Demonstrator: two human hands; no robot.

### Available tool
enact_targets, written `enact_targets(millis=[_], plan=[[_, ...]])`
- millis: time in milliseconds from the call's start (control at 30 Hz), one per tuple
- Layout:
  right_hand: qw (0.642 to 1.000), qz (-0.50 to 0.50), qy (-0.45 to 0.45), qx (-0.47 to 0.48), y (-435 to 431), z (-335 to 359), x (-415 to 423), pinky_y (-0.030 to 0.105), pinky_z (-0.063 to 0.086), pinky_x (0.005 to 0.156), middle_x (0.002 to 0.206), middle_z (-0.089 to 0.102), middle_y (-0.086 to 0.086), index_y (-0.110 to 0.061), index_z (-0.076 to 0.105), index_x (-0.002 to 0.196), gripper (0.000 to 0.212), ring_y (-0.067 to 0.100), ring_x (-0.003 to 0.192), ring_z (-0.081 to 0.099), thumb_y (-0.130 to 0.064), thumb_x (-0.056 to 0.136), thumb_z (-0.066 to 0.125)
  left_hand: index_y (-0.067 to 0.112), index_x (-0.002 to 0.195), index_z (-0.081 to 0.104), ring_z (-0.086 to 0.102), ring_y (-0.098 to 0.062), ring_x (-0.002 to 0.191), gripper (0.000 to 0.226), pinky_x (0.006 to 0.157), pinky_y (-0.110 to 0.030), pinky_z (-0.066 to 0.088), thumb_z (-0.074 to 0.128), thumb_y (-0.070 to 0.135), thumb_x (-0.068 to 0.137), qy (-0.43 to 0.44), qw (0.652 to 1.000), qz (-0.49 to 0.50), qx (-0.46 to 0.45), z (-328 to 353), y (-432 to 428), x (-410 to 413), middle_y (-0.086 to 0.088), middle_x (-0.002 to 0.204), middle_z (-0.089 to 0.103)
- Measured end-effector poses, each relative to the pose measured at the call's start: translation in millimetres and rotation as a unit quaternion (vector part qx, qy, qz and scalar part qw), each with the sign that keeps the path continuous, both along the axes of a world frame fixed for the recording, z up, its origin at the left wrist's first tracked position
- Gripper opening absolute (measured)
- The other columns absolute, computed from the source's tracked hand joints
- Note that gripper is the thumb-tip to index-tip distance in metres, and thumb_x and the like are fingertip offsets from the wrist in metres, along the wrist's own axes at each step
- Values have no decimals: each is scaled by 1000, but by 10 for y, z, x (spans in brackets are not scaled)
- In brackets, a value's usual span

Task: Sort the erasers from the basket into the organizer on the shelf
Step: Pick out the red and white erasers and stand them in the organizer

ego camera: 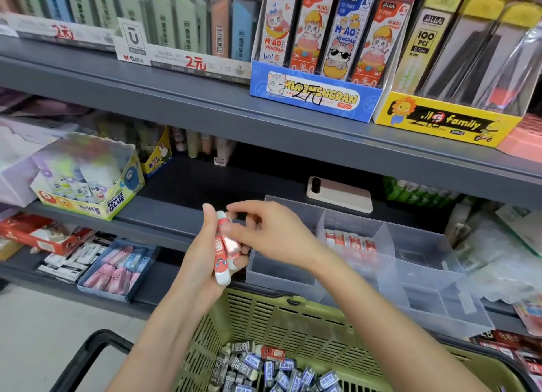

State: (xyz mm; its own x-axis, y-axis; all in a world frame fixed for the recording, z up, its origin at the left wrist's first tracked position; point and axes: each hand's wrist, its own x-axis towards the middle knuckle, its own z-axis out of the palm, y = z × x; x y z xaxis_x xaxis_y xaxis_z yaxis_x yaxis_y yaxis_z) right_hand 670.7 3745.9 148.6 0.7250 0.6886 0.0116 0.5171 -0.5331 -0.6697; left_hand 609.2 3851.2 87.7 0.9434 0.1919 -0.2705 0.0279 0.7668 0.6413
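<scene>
Erasers point(223, 245) in red-and-white sleeves stand as a small upright stack in our left hand point(202, 262), just left of the organizer point(410, 262) and near its front left corner. The fingers and thumb of that hand curl round the stack. Our right hand point(272, 233) reaches across in front of the organizer, its thumb and bent fingertips pinching the upper end of the stack. Inside the organizer, a back compartment holds a row point(350, 242) of matching red-and-white erasers. Below the organizer's front wall sits the green basket point(293, 315), with a heap point(264, 368) of grey and blue-sleeved erasers and one red one. Behind the organizer a phone point(340, 196) lies flat on the shelf point(164, 215).
</scene>
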Motion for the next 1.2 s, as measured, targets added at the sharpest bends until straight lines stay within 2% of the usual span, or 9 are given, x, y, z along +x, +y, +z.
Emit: enact_targets(millis=[67, 167, 300, 467, 633, 800, 1000, 1100, 1200], plan=[[1000, 24, 1, 4, 34, 23, -29, 30, 45, 66, 67, 49, -11, -30, 67, 105, 21, 6, 65, 49, -37, 86, 62, 13, 86, 72, 56, -10, 51, 58, 35, -19, 39, 50, 65, 73, -13, 1000, -5, 20, 2, -7, -2, -5, 73, 66], [979, 3, 148, 143, 10, 45, -18, 22, 50, 60, 77, 60, -8, -21, 68, 92, 9, 4, 65, 55, -18, 84, 67, 12, 92, 72, 53, -11, 52, 63, 35, -19, 38, 47, 66, 74, -10, 1000, -4, 28, -1, 1, 1, -5, 70, 63], [910, -196, 226, 286, -218, 37, 313, 21, 54, 55, 70, 65, 6, -2, 67, 90, 6, 10, 53, 60, -6, 86, 64, 10, 105, 57, 54, -14, 53, 58, 35, -21, 40, 60, 57, 70, 15, 999, 22, -29, -17, 44, -6, -6, 66, 58], [947, -278, 146, 70, -378, -193, 591, 36, 55, 77, 83, 67, 19, -10, 55, 78, 13, 32, 73, 69, -3, 85, 63, 10, 108, 56, 54, -13, 54, 55, 36, -20, 40, 62, 52, 71, 17, 999, 13, -34, -28, 45, -7, -6, 67, 58], [958, -214, 111, -158, -188, -303, 726, 31, 55, 83, 89, 69, 13, -2, 67, 84, 12, 25, 82, 69, -14, 84, 64, 9, 104, 56, 57, -18, 55, 35, 40, -22, 43, 67, 20, 72, 5, 998, 25, -58, -41, 56, -40, -10, 67, 60], [925, -209, 46, -314, -47, -402, 750, 22, 41, 51, 64, 48, 1, -9, 49, 64, 21, 14, 62, 52, -13, 83, 58, 7, 98, 56, 58, -18, 53, 29, 46, -24, 50, 64, 9, 70, 10, 991, 52, -122, -24, 56, -26, -12, 65, 60], [945, -201, 24, -256, -118, -299, 681, 24, 52, 77, 96, 70, 6, -7, 70, 95, 17, 21, 90, 65, -15, 85, 58, 6, 96, 56, 59, -19, 52, 10, 53, -30, 53, 60, 8, 87, 26, 976, 103, -189, -52, 80, 2, -11, 63, 60], [979, -191, -62, -37, -117, -135, 312, 24, 47, 72, 78, 70, -1, -16, 71, 78, 16, 13, 76, 62, -26, 85, 61, 9, 97, 55, 60, -19, 55, 11, 58, -30, 54, 61, 12, 89, 13, 974, 124, -190, -93, 82, 12, -10, 66, 61], [991, -117, 18, 54, -29, -27, -159, 23, 47, 59, 59, 64, -5, -21, 66, 64, 24, 4, 57, 57, -43, 75, 68, 10, 92, 54, 64, -17, 61, 10, 62, -31, 57, 60, 18, 91, 2, 979, 135, -155, -132, 74, 12, -6, 70, 61]])
